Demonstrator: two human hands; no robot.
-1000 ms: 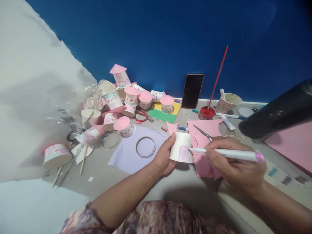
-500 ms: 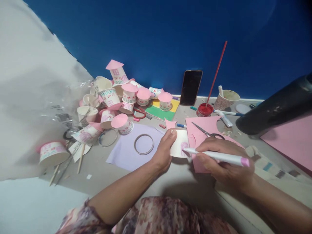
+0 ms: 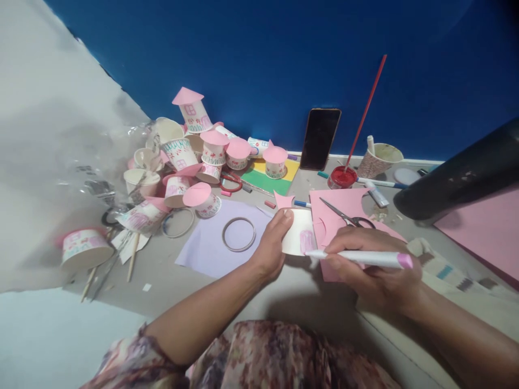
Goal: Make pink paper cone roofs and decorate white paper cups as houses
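Head view: a small white paper cup [image 3: 298, 233], smooth-walled with a pink scribble, lies on its side mid-tabletop [image 3: 182, 286], on the edge of a matte pink sheet [image 3: 340, 202]. The left hand [image 3: 273, 243] curls round the cup, thumb on top, gripping it. The right hand [image 3: 373, 270] is closed on a slim white marker [image 3: 357, 258], its tip at the cup's lower edge. Steel scissors [image 3: 344, 216] lie on the sheet behind.

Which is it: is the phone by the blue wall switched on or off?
Off, it seems: the phone leans upright against the blue wall and its screen is plain black, with no glow.
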